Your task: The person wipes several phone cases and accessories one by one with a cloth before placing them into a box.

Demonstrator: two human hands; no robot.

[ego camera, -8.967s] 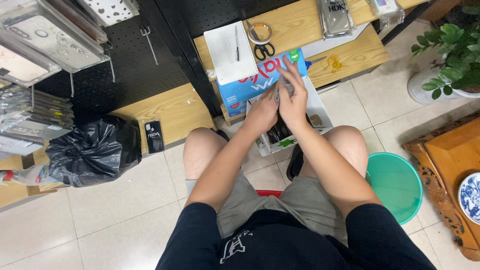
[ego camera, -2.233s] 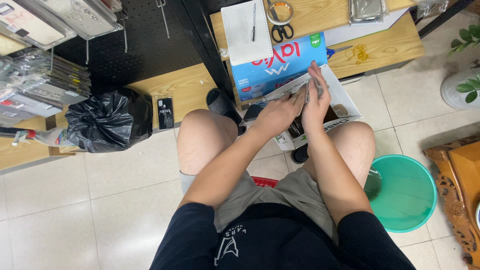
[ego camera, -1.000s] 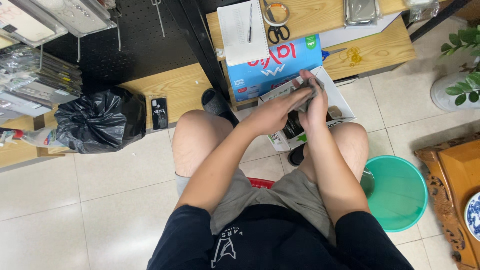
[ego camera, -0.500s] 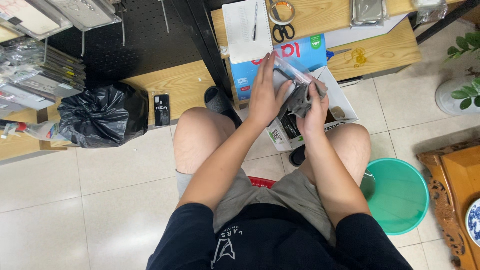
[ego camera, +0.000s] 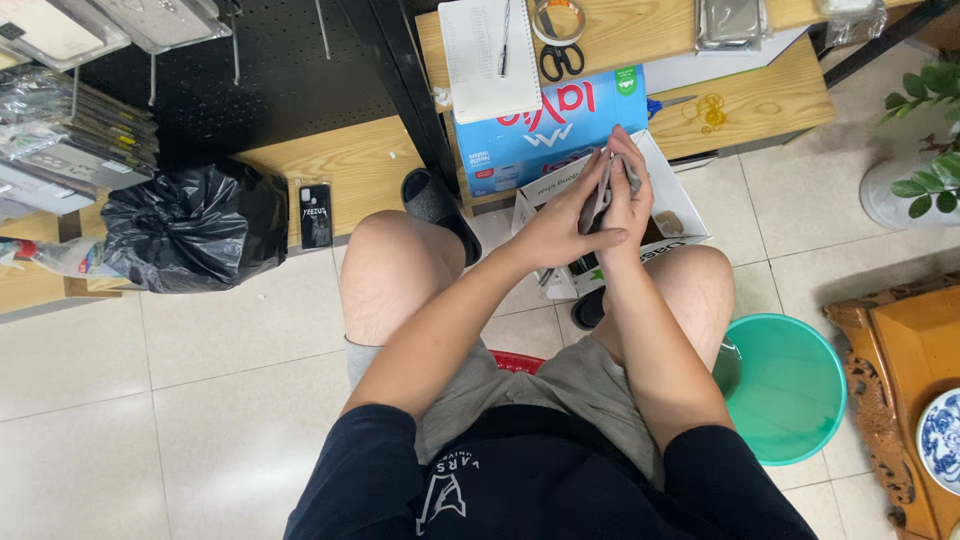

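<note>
Phone-sized flat grey item (ego camera: pixel 604 188) sits pressed between the two hands over the white box (ego camera: pixel 680 205), above the knees. Its long axis runs roughly away from the person, far end toward the blue carton (ego camera: pixel 520 140); only a thin edge shows, so its face cannot be told. Left hand (ego camera: pixel 560 228) grasps it from the side, thumb laid across; right hand (ego camera: pixel 628 195) lies flat against its other side, fingers straight.

White box is open at the top and holds dark things, too hidden to name. It touches the blue carton, which stands against the wooden shelf (ego camera: pixel 740 100). On the shelf's upper board lie a notepad (ego camera: pixel 490 55) with a pen and scissors (ego camera: pixel 560 60).

Open tiled floor (ego camera: pixel 150 400) lies to the left. A green basin (ego camera: pixel 790 390) crowds the right knee, a carved wooden tray (ego camera: pixel 910 370) beyond it. A black bag (ego camera: pixel 195 225) sits well to the left, a phone (ego camera: pixel 316 213) beside it.
</note>
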